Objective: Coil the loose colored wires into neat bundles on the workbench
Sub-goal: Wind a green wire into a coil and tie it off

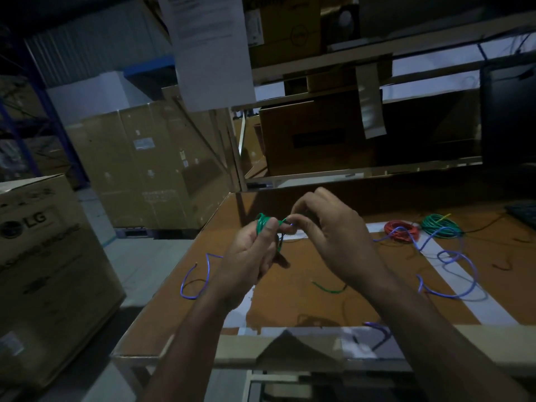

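Note:
Above the cardboard-covered workbench (290,303) my left hand (252,253) grips a small green wire coil (262,223), thumb pressed across its loops. My right hand (333,239) pinches the free end of that green wire just right of the coil. A red coil (401,230) and a larger green coil (441,225) lie bundled at the bench's far right. A long loose purple wire (458,274) snakes over the right side. Another purple wire (194,281) curls at the left edge. A short green piece (327,288) lies below my right hand.
Big cardboard boxes stand left, one marked LG (43,256), another behind (150,163). Shelves with boxes (313,134) rise behind the bench. A dark monitor (507,117) and keyboard (522,211) sit at the far right. A paper sheet (208,47) hangs overhead.

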A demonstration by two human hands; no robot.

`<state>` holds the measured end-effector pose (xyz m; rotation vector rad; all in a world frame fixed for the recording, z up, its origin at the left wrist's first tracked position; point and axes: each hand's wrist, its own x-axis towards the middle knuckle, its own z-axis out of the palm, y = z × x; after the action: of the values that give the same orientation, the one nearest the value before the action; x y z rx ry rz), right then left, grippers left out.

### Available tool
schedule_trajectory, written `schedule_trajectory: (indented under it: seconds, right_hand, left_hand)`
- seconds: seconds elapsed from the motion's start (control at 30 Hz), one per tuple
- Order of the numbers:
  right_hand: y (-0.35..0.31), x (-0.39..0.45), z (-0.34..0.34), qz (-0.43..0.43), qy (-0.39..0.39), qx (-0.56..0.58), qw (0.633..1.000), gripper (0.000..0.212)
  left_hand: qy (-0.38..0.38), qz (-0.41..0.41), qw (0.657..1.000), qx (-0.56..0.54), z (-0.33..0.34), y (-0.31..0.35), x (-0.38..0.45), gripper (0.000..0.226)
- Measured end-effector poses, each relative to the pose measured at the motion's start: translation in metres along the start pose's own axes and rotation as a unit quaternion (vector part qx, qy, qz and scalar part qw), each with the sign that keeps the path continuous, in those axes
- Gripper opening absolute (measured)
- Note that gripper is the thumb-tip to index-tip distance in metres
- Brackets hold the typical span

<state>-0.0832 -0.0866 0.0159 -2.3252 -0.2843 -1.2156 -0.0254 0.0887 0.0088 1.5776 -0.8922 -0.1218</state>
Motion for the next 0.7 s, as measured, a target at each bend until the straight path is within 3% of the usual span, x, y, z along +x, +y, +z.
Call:
schedule_trajectory:
  seconds: [0.1,0.17,0.3,0.4,0.47,0.57,0.7]
  right_hand:
    - [0.011,-0.001,0.001,-0.014,-0.015,-0.057,0.998,0.020]
    - [0.019,-0.003,0.002,0.006,-0.029,-0.065,0.997,0.021]
    - [0.028,-0.012,0.011,0.040,-0.082,-0.036,0.995,0.018]
    - [0.025,-0.022,0.025,0.048,-0.177,-0.077,0.980,0.019]
    - [0.023,-0.028,0.034,0.048,-0.231,-0.117,0.965,0.018]
    - [0.011,-0.036,0.042,0.045,-0.304,-0.120,0.944,0.021]
    - [-0.006,-0.037,0.039,-0.002,-0.369,-0.071,0.927,0.019]
  left_hand:
    - [-0.028,0.016,0.999,-0.028,-0.002,0.003,0.001,0.034]
    - [-0.006,-0.003,0.993,-0.122,-0.006,0.006,0.002,0.031]
    - [0.024,-0.033,0.918,-0.396,-0.013,0.005,0.006,0.035]
    - [0.107,-0.016,0.882,-0.459,-0.012,0.004,0.010,0.032]
    - [0.132,0.006,0.875,-0.467,-0.014,0.004,0.013,0.031]
    - [0.118,0.026,0.903,-0.411,-0.013,0.003,0.015,0.030]
    - [0.160,0.049,0.976,-0.138,-0.010,-0.010,0.014,0.022]
